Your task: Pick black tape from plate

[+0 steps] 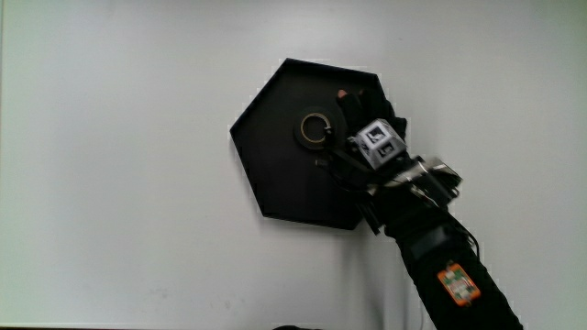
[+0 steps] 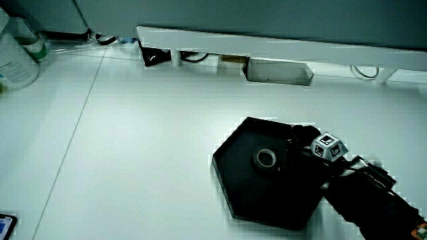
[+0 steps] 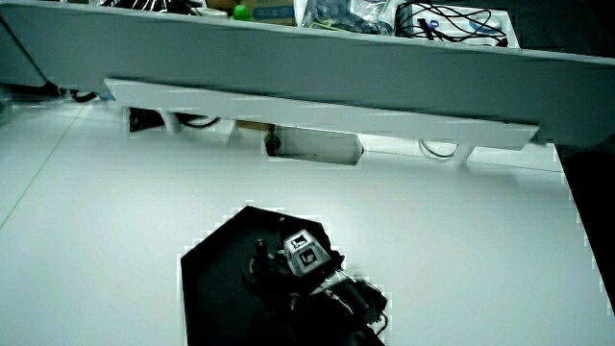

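Observation:
A black hexagonal plate (image 1: 252, 156) lies on the white table, and it shows in both side views (image 2: 230, 177) (image 3: 207, 284). A roll of black tape (image 1: 316, 128) lies flat near the plate's middle, its pale core showing in a side view (image 2: 265, 159). The gloved hand (image 1: 356, 124) hovers over the plate just beside the tape, with the patterned cube (image 1: 378, 142) on its back. Its fingers look extended and loose, and nothing is held. One fingertip (image 1: 344, 94) points toward the plate's rim. The hand (image 3: 288, 261) hides the tape in a side view.
A low white partition (image 2: 267, 50) (image 3: 317, 111) runs along the table's edge farthest from the person, with cables under it. A pale bottle (image 2: 13, 57) stands near that partition. The forearm (image 1: 449, 266) stretches from the plate toward the person.

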Available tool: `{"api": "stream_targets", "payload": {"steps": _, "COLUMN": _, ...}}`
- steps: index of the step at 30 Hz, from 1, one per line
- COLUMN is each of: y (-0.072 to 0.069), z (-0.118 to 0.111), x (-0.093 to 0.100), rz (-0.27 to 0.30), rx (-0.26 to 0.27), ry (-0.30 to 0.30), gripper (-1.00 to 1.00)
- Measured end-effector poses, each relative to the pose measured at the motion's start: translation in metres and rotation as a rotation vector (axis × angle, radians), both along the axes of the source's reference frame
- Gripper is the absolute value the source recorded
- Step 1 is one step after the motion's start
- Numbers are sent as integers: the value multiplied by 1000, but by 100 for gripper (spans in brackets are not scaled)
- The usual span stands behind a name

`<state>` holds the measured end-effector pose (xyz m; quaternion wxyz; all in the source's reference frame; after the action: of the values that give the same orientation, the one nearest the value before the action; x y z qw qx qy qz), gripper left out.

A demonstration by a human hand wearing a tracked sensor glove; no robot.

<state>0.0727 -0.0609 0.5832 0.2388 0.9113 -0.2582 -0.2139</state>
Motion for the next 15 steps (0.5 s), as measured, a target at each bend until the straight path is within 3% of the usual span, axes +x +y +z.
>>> {"api": "stream_targets", "payload": {"steps": 3, "y": -2, "z": -2, "x": -25, "rz": 19, "rx": 43, "ry": 34, "gripper": 0}}
{"api": "stream_targets", "payload": {"steps": 4, "y": -4, "z": 24, "x": -29, "rz": -38, "rx": -103, "ry": -8, "gripper": 0}}
{"api": "stream_targets", "payload": {"steps": 5, "y": -6, "z": 36, "x": -30, "rz": -47, "rx": -213, "ry": 28, "gripper": 0}}
{"api": "stream_targets", "payload": {"steps": 6, "y": -8, "z": 43, "x": -28, "rz": -21, "rx": -235, "ry": 98, "gripper": 0}}
{"api": "stream_targets", "payload": {"steps": 7, "y": -9, "z": 43, "x": -24, "rz": -19, "rx": -207, "ry": 97, "gripper": 0}}
{"api": "stream_targets", "payload": {"steps": 9, "y": -8, "z": 44, "x": -19, "rz": -20, "rx": -233, "ry": 107, "gripper": 0}}
{"api": "stream_targets", "payload": {"steps": 11, "y": -7, "z": 45, "x": -19, "rz": -25, "rx": -219, "ry": 119, "gripper": 15}}
{"api": "stream_targets", "payload": {"steps": 14, "y": -8, "z": 40, "x": -26, "rz": -10, "rx": -151, "ry": 112, "gripper": 38}}
{"api": "stream_targets", "payload": {"steps": 15, "y": -8, "z": 47, "x": -29, "rz": -4, "rx": -132, "ry": 194, "gripper": 46}}
